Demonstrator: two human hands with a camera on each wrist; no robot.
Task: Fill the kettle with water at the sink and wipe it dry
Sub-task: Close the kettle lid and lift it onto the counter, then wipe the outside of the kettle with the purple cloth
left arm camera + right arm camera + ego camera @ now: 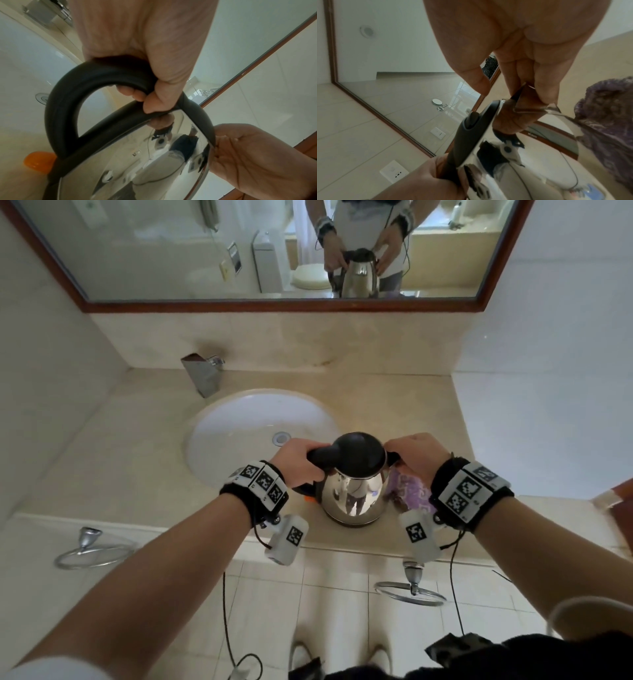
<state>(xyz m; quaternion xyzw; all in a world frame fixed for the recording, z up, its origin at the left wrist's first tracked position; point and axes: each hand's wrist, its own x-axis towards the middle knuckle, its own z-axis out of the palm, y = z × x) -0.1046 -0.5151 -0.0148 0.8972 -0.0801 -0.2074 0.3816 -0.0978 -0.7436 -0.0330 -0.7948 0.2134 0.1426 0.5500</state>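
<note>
Your left hand (298, 459) is gripping the kettle (354, 491) by its black handle (72, 97), fingers curled right around the loop, while your right hand (416, 457) is pinching the spout (529, 102) on the opposite side, fingertips (546, 89) pressing its metal lip. The kettle is sitting upright between your two hands on the counter (394, 405), just to the right of the sink (246, 426) and near the counter's front edge, with its black lid (356, 453) closed. A purple cloth (412, 489) is lying on the counter just beside the kettle, under your right wrist. An orange piece (38, 161) is showing at the foot of the handle. No brand or writing is reading clearly on the kettle; the only markings are the black-and-white square codes on your wristbands (263, 481). The counter is running in beige stone, with a chrome tap (202, 373) standing behind the white oval sink and a wood-framed mirror (239, 251) hanging above, reflecting your hands on the kettle. Two chrome towel rings (92, 549) are hanging on the counter's front, and pale floor tiles (342, 611) are showing below.
</note>
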